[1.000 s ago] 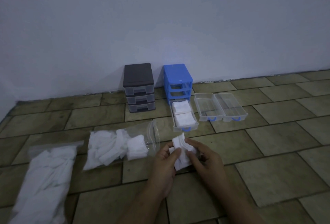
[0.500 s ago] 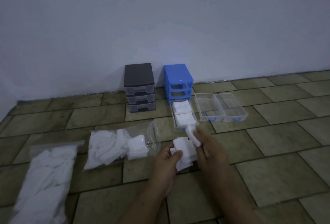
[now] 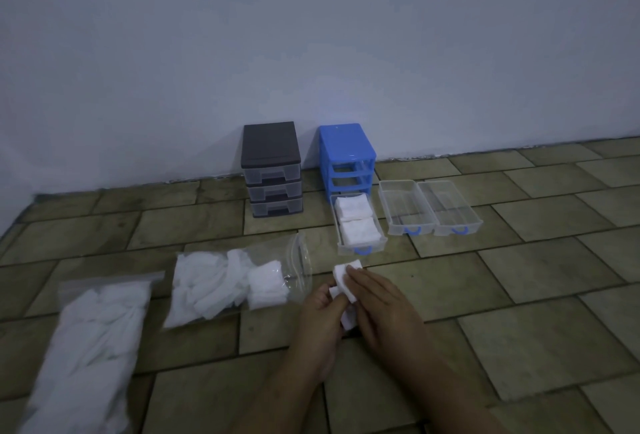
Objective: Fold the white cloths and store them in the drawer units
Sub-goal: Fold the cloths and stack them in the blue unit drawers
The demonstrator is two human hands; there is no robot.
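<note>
Dim room, olive tiled floor (image 3: pixel 519 329) against a plain pale wall. Both hands close together low centre, working one small white cloth square (image 3: pixel 347 277): left hand (image 3: pixel 320 316) pinches its near edge from below, right hand (image 3: pixel 375 302) lies over it with fingers pressing the fold flat. Step in hand looks like folding, not yet stowing.

Just beyond the hands: clear plastic drawer with blue handle (image 3: pixel 360 247), two stacks of folded cloths already inside, pulled out of the blue three-tier drawer unit (image 3: pixel 347 160). Two empty clear drawers (image 3: pixel 429 206) further right of the hands; dark grey drawer unit (image 3: pixel 272 170) beyond-left. Two clear zip bags of unfolded cloths (image 3: pixel 221 281) to the left.

Next: finish the crease, then reach forward and place it in the drawer.
</note>
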